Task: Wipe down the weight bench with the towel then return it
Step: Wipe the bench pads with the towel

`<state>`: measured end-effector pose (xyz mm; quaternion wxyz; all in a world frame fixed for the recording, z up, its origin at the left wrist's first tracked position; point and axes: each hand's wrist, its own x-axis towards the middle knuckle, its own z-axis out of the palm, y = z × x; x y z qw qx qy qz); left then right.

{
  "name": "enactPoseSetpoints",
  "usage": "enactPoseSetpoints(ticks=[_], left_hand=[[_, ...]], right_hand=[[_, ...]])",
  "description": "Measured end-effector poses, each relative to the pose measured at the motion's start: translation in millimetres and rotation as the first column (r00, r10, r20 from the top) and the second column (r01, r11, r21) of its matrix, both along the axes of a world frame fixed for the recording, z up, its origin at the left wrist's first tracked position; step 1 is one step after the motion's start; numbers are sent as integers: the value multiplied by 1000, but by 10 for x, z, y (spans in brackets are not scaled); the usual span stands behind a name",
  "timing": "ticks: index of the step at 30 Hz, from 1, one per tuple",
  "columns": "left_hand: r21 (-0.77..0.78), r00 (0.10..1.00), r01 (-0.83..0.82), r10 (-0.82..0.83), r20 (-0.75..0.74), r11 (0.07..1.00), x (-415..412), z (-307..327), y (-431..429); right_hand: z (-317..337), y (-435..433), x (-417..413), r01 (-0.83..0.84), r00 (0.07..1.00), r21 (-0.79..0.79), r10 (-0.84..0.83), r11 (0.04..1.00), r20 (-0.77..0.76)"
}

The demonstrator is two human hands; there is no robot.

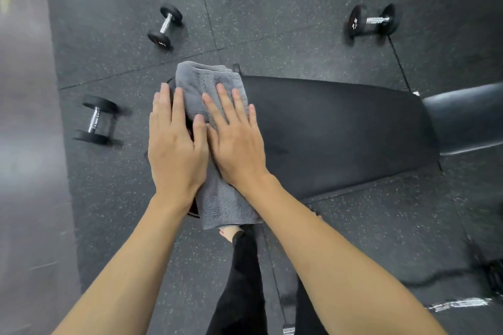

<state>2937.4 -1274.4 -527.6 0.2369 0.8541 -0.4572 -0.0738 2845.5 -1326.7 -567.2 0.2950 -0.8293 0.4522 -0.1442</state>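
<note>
Far left, a dumbbell point(96, 119) lies on the rubber floor point(114, 35), a second dumbbell point(164, 26) further up. Next, our left hand point(175, 144): flat, fingers together and extended, pressing down at the left end of the desk, partly on the towel and partly over the pad's edge. Just beside it and touching at the thumbs, our right hand point(236, 139), likewise flat and open-palmed on the grey towel point(209, 84). Neither hand pinches anything; both bear down. The towel lies folded across the width of the desk at its left end, one end hanging off the near side. Rightward, the long black pad of the weight bench point(340, 130) runs bare toward a second cushion point(465, 119). A third dumbbell point(371, 22) sits beyond. We judge wiping under way at one end only; whether the rest is already wiped we cannot tell. The return of the towel remains.
</note>
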Motion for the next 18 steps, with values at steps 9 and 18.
enactPoseSetpoints(ticks=[9, 18], left_hand=[[336, 862, 115, -262, 435, 935, -214, -144, -114], [399, 817, 88, -295, 496, 913, -249, -204, -149]], right_hand=[[-775, -822, -1607, 192, 980, 184, -178, 964, -94], [-383, -359, -592, -73, 987, -12, 74, 997, 145]])
